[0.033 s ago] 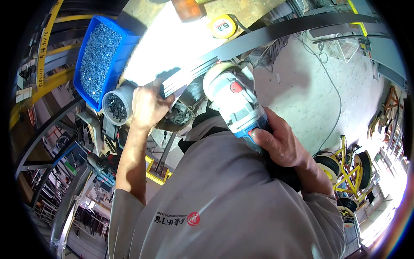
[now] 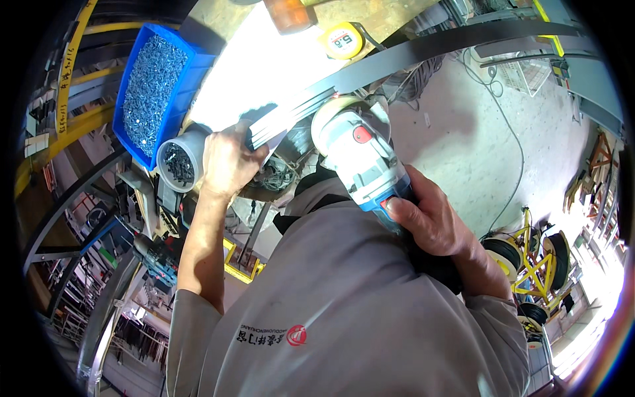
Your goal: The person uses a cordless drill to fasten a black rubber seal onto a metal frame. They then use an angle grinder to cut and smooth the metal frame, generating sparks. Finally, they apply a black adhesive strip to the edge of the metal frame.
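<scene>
The left hand is closed on the metal profile at the workbench edge, and the right hand is wrapped around the angle grinder just beside that profile.

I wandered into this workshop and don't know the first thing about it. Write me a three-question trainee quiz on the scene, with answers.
1. What does the right hand hold?
(a) hammer
(b) angle grinder
(c) handsaw

2. True or false: the yellow tape measure lies to the right of the blue bin of small fasteners.

3. Fill in the blank: the ____ hand is at the near end of the ridged metal profile.

Key:
1. (b)
2. True
3. left
</scene>
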### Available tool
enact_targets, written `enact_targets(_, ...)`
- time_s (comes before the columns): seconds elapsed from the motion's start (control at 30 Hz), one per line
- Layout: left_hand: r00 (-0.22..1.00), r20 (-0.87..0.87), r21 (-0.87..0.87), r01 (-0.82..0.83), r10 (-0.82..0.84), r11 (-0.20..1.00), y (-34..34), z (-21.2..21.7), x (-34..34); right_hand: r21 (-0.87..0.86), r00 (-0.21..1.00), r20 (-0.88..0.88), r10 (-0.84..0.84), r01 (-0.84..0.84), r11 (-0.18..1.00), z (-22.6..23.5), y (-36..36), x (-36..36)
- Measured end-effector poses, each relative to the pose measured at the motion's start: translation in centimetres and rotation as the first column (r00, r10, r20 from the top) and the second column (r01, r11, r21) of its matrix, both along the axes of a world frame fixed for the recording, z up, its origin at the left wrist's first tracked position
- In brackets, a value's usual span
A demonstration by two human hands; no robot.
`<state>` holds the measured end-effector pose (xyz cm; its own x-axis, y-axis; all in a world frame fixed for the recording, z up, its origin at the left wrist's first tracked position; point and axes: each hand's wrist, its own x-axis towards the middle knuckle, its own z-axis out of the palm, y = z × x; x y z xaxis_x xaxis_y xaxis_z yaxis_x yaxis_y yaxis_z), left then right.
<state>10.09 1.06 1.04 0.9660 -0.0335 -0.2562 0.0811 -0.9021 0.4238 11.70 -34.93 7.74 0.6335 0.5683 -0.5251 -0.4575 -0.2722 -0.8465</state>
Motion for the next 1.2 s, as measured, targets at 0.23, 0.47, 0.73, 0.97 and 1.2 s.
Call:
enact_targets(0.23, 1.000, -0.013, 0.003, 0.002, -0.002, 1.000, 0.13, -0.27, 0.03, -0.012, 0.999, -0.035, 0.034, -0.035, 0.999, -0.23, 0.27, 0.43)
enact_targets(0.47, 1.000, -0.030, 0.000, -0.008, 0.008, 1.000, -0.10, 0.13, 0.14, 0.039, 0.999, -0.050, 0.000, 0.002, 0.999, -0.73, 0.49, 0.26)
enact_targets(0.73, 1.000, 0.000, 0.010, -0.004, 0.004, 1.000, 0.06, -0.24, 0.05, -0.027, 0.999, -0.041, 0.035, -0.036, 0.999, -0.54, 0.33, 0.64)
enact_targets(0.97, 1.000, 0.009, 0.005, 0.007, -0.007, 1.000, 0.10, -0.06, -0.01, -0.024, 0.998, -0.058, 0.003, -0.004, 1.000, -0.40, 0.48, 0.61)
enact_targets(1.2, 1.000, -0.019, 0.008, 0.010, -0.010, 1.000, 0.16, -0.03, 0.02, -0.074, 0.997, -0.075, 0.028, -0.034, 0.997, -0.16, 0.45, 0.57)
